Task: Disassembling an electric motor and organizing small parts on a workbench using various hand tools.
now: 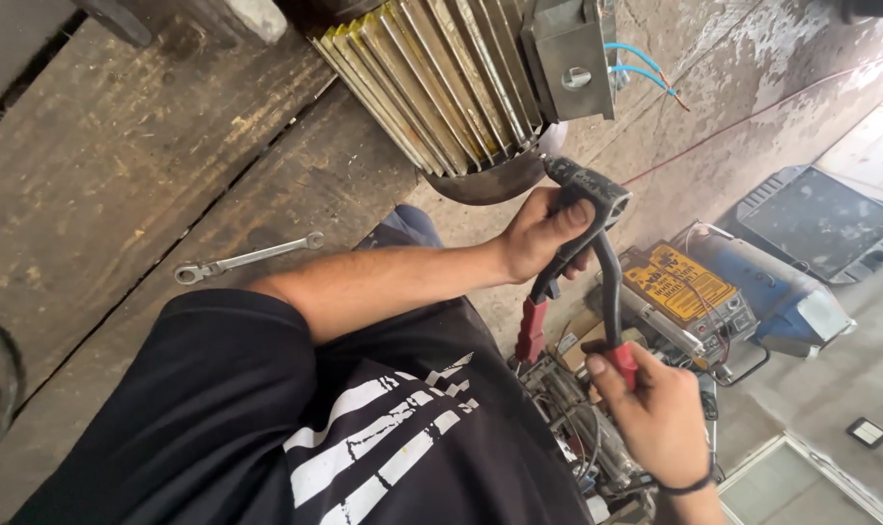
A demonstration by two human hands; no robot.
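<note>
My left hand (543, 233) grips the upper black arm of a two-handled plier-type tool (597, 209), just below its head. The tool's head touches the dark end cover (495, 180) of a ribbed, yellowish electric motor (432, 78). My right hand (655, 413), with a dark band on its wrist, holds the red grip at the end of the tool's other arm. The two arms are spread apart, and a second red grip (532, 331) hangs free below my left hand. My black shirt with white stripes (363, 428) fills the lower middle.
A combination wrench (247, 258) lies on the worn wooden planks (121, 175) at left. A grey terminal box (568, 58) with loose blue wires (645, 76) sits on the motor. A blue machine with a yellow label (689, 282) and a dark-topped blue case (820, 219) are at right.
</note>
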